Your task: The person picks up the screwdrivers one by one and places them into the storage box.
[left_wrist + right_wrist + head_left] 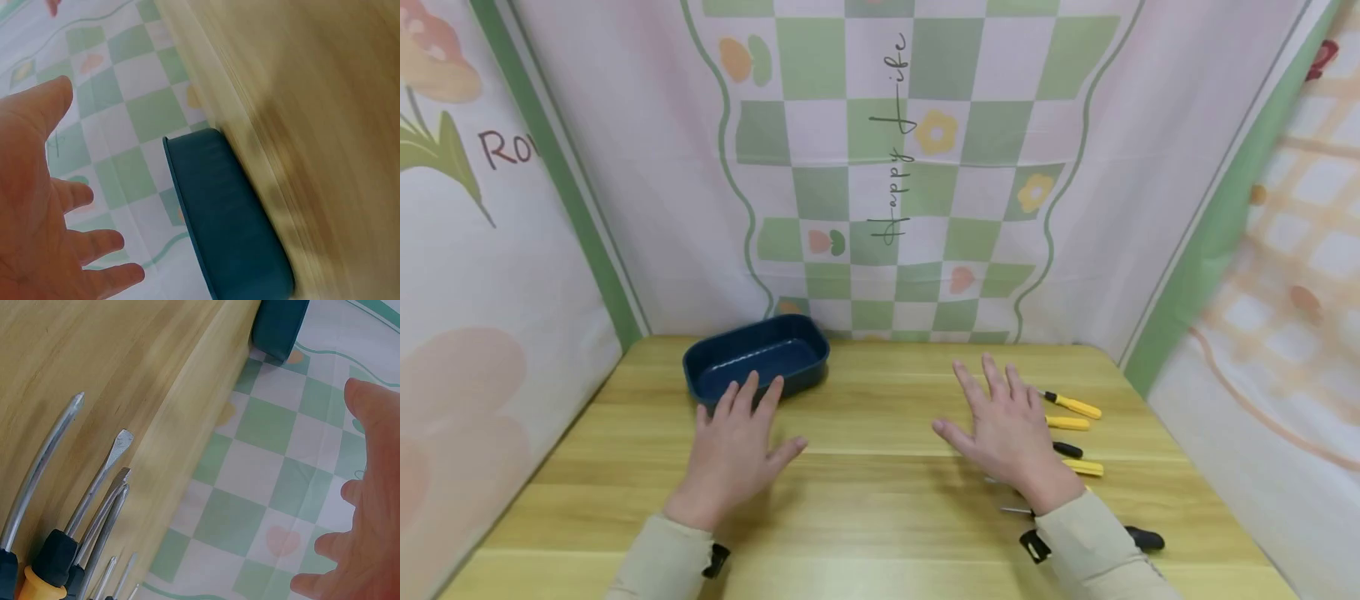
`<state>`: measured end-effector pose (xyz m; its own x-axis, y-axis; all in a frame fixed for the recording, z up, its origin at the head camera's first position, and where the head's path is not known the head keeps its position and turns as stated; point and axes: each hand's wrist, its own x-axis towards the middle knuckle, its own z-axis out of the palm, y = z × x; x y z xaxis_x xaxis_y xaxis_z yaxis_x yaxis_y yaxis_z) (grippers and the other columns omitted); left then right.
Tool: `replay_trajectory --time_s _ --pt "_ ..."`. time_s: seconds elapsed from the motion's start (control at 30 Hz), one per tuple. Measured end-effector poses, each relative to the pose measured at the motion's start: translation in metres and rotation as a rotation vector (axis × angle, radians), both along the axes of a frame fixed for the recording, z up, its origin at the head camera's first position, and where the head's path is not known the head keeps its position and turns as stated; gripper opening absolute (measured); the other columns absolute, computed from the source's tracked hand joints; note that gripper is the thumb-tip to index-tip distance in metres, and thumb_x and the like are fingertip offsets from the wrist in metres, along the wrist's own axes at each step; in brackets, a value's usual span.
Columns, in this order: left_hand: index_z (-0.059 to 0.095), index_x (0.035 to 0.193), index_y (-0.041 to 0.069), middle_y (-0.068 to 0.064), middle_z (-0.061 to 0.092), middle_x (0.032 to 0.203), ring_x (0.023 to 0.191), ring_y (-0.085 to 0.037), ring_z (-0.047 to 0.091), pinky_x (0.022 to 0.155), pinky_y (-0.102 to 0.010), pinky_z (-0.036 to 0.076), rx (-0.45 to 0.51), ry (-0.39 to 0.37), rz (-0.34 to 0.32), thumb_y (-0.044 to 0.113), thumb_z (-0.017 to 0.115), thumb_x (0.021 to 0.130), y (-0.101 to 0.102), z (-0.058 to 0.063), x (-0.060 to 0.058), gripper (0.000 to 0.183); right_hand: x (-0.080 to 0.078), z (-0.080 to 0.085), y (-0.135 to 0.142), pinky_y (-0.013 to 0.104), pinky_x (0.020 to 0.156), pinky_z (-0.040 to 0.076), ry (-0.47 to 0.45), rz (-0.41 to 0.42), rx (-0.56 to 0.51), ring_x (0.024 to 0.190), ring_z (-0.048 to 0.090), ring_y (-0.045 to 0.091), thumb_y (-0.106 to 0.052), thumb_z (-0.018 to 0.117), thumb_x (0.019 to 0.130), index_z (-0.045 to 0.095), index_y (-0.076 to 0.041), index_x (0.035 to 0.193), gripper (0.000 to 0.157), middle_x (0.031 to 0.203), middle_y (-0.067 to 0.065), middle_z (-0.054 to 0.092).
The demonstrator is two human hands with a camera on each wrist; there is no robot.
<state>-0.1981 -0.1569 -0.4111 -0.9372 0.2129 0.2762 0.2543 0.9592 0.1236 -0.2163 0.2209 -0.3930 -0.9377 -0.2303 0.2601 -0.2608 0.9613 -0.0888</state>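
Both hands hover above the wooden table with fingers spread and nothing in them. The left hand is nearest to a dark blue rectangular basin, its fingertips overlapping the near rim in the head view. Over a row of several screwdrivers on the right hangs the right hand, hiding some of their shafts. Among them are a yellow-handled screwdriver at the far end and a black-handled screwdriver near the sleeve. In the right wrist view, a flat-tipped screwdriver and a longer screwdriver show bare metal shafts.
The wooden tabletop lies between the basin and the screwdrivers. A checkered curtain hangs behind its far edge, with printed cloth walls at left and right. Each wrist wears a black strap.
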Motion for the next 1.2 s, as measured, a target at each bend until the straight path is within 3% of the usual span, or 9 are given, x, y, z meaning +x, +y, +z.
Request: replay_trajectory --time_s 0.23,0.53,0.9,1.03,1.2 --pt "0.031 0.165 0.014 -0.027 0.031 0.165 0.145 -0.054 0.038 0.105 -0.083 0.035 0.047 0.007 0.027 0.077 0.044 0.097 -0.015 0.003 -0.006 0.094 0.000 0.000 0.000 0.081 0.115 0.021 0.002 0.001 0.002 0.152 0.019 0.058 -0.077 0.049 0.095 0.026 -0.025 0.167 0.091 0.170 0.024 0.019" --pt "0.032 0.162 0.003 -0.036 0.035 0.159 0.135 -0.060 0.046 0.100 -0.075 0.046 0.132 0.035 0.085 0.063 0.056 0.100 -0.035 0.010 -0.016 0.090 0.002 0.003 -0.001 0.080 0.114 0.023 0.026 0.010 -0.001 0.151 0.021 0.058 -0.079 0.048 0.094 0.027 -0.024 0.167 0.093 0.170 0.024 0.021" --pt "0.020 0.163 -0.005 -0.040 0.030 0.159 0.139 -0.061 0.039 0.106 -0.073 0.042 0.215 -0.040 0.149 0.067 0.044 0.104 -0.055 0.015 -0.026 0.096 0.005 0.004 -0.003 0.081 0.113 0.024 0.027 -0.002 0.009 0.151 0.022 0.058 -0.078 0.052 0.094 0.026 -0.026 0.167 0.093 0.171 0.023 0.019" --pt "0.013 0.162 -0.009 -0.042 0.026 0.160 0.139 -0.062 0.037 0.108 -0.073 0.040 0.273 -0.088 0.196 0.065 0.042 0.105 -0.062 0.012 -0.033 0.098 0.005 0.004 -0.004 0.081 0.114 0.023 0.020 -0.004 0.013 0.151 0.021 0.058 -0.083 0.044 0.093 0.023 -0.028 0.167 0.095 0.171 0.022 0.017" --pt "0.009 0.161 -0.012 -0.044 0.026 0.157 0.136 -0.062 0.039 0.105 -0.073 0.042 0.327 -0.159 0.273 0.064 0.038 0.106 -0.074 0.008 -0.043 0.099 0.004 0.002 -0.005 0.081 0.114 0.021 0.016 0.008 0.012 0.151 0.019 0.058 -0.082 0.046 0.093 0.023 -0.027 0.167 0.095 0.171 0.023 0.018"
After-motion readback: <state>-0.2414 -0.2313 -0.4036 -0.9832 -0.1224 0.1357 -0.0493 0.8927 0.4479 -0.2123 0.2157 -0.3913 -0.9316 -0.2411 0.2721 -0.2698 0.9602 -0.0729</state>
